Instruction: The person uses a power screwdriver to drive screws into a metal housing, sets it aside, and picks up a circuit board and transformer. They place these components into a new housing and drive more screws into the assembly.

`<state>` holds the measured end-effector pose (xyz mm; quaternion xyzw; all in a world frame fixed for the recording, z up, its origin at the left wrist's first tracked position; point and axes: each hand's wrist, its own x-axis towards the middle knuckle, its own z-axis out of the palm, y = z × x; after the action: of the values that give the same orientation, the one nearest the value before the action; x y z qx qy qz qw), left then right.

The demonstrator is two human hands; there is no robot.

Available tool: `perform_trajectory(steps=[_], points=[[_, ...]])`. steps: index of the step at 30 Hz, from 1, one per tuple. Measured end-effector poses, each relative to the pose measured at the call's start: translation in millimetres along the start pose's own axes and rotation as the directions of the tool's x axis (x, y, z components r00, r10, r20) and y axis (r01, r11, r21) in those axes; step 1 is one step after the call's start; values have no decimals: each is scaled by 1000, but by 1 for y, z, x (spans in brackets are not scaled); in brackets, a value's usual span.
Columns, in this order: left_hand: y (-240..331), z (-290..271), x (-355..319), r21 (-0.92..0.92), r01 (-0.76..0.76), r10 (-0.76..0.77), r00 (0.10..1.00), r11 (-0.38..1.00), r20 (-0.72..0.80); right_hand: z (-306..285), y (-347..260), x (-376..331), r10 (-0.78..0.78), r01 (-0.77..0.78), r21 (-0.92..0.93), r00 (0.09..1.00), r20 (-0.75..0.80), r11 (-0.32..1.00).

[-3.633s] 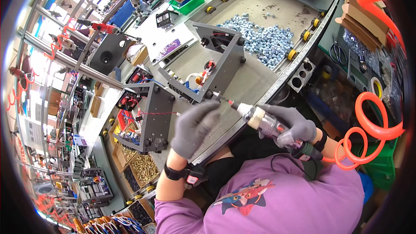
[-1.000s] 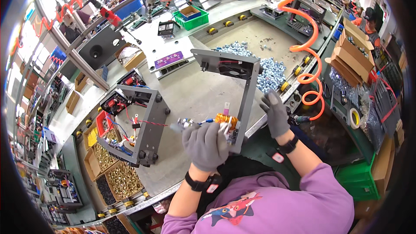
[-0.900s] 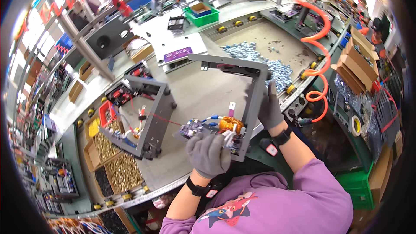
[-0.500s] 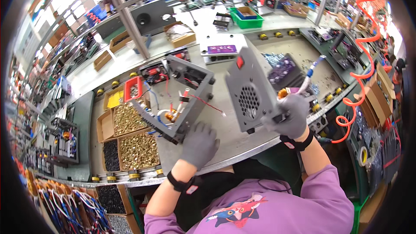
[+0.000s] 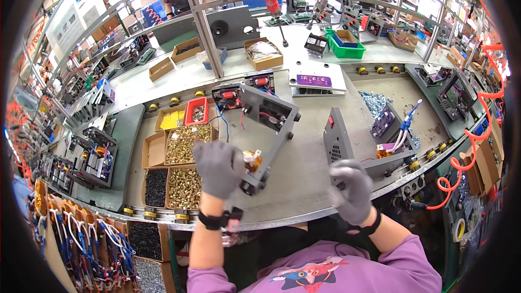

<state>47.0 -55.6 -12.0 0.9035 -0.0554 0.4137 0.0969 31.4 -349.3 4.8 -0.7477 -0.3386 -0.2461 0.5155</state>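
My left hand (image 5: pixel 220 169), in a grey glove, is raised at the near left side of a grey metal housing (image 5: pixel 271 146). Its fingers are blurred and partly turned away, so any grip on the wires there is hidden. A copper-coloured coil (image 5: pixel 251 159) shows in the housing beside the hand. My right hand (image 5: pixel 351 192), gloved too, has loosely bent fingers apart, with nothing visible in them. It hovers at the near corner of a second housing (image 5: pixel 384 167), which has a perforated upright panel (image 5: pixel 334 140) and a white cable bundle (image 5: pixel 402 134) with blue ends.
Left of the first housing stand boxes of brass fasteners (image 5: pixel 183 187), black screws (image 5: pixel 156 185) and a red tray (image 5: pixel 196 110). A white panel (image 5: pixel 317 86) lies behind. A red power screwdriver (image 5: pixel 271 0) hangs overhead. An orange coiled hose (image 5: pixel 477 146) hangs at right.
The second housing, tilted up in my right hand before, now rests lower on the bench, and that hand has let go. My left hand has risen from the first housing's near corner. The view has shifted.
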Motion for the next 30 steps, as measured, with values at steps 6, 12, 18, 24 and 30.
perform_trajectory(steps=[6,12,18,24,30], points=[[64,-41,-69,-210,159,-182,979,965,-95,108,99,-24,744,-596,659,663,81,459],[58,-57,-108,-309,106,-163,972,945,-166,113,69,8,702,-488,858,555,447,-161],[23,-42,-129,-62,457,-461,883,887,-94,66,-4,44,48,-77,341,995,92,937],[30,-54,-56,-652,248,-301,953,717,32,87,-17,31,-268,513,-128,626,732,849],[20,-31,-68,-577,191,-158,982,794,107,58,23,132,429,-216,-372,385,817,903]])
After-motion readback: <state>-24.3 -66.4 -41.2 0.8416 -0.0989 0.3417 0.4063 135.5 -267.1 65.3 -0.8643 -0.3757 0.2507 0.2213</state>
